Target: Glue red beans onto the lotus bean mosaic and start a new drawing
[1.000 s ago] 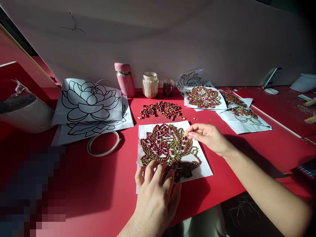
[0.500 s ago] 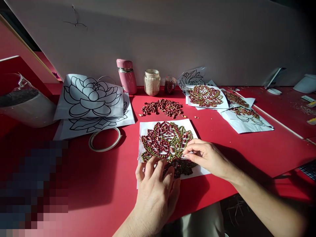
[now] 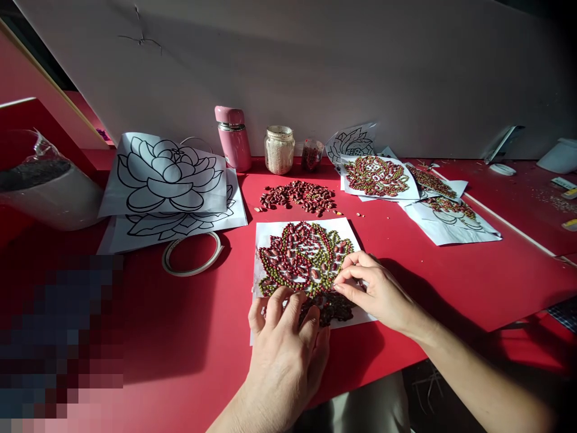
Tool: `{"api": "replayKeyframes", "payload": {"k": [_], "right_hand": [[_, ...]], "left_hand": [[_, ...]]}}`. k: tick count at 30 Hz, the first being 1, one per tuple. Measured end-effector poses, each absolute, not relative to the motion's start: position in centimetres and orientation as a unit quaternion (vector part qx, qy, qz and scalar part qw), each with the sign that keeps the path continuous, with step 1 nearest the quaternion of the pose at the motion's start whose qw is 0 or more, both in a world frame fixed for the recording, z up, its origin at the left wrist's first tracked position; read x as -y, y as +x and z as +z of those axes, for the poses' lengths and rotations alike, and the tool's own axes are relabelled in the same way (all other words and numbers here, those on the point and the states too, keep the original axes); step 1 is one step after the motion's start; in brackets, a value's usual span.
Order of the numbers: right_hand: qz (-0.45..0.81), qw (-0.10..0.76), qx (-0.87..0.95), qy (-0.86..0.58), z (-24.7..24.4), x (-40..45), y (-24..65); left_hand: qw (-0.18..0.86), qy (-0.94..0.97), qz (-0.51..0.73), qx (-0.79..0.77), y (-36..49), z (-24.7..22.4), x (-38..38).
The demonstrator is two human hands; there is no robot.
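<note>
The right hand point(image 3: 378, 294) has moved nearer, to the lower right of the bean lotus picture point(image 3: 288, 258) on the red table point(image 3: 180, 331), its grip I cannot tell, while the left hand point(image 3: 282, 355) rests open at the near edge.

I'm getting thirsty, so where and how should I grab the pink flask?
Probably best around the upright, cylindrical body of the pink flask, below the metal collar, from the front: the wall stands behind and the glass jar to the right.
</note>
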State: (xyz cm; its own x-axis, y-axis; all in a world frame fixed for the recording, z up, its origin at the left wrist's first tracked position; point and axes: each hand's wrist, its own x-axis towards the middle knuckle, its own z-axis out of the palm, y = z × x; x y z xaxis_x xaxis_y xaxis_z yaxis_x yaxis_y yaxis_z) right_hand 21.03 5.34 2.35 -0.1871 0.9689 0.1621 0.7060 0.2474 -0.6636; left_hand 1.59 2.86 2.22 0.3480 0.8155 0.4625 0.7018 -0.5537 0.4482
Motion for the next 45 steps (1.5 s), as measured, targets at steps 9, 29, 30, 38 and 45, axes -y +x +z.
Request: {"api": "replayKeyframes", "payload": {"k": [9, 29, 30, 38, 45], "right_hand": [[0.209, 0.336, 0.718, -0.572, 2.2, -5.1, 21.3], [0.107, 0.371, 0.698, -0.603, 2.7, -5.8, 22.6], [0.11, 0.37, 0.696, -0.605, 2.8, -5.9, 22.7], [0.099, 0.362, 0.712, -0.594, 2.8, -8.5, 23.1], [0.08, 0.338, 0.703, -0.621, 3.2, -15.2, 23.9]], "left_hand": [[0.055, 0.848, 0.288, -0.441, 1.7, 3.1, -2.5], [0.014, 0.877, 0.164, -0.452, 4.8, 3.0, -3.5], [0.02, 0.877, 0.158, -0.453, 4.9, 3.0, -3.6], [0.043, 0.88, 0.154, -0.448, 4.6, 3.2, -4.3], [0.001, 0.881, 0.187, -0.434, 4.2, 2.5, -4.7]]}}
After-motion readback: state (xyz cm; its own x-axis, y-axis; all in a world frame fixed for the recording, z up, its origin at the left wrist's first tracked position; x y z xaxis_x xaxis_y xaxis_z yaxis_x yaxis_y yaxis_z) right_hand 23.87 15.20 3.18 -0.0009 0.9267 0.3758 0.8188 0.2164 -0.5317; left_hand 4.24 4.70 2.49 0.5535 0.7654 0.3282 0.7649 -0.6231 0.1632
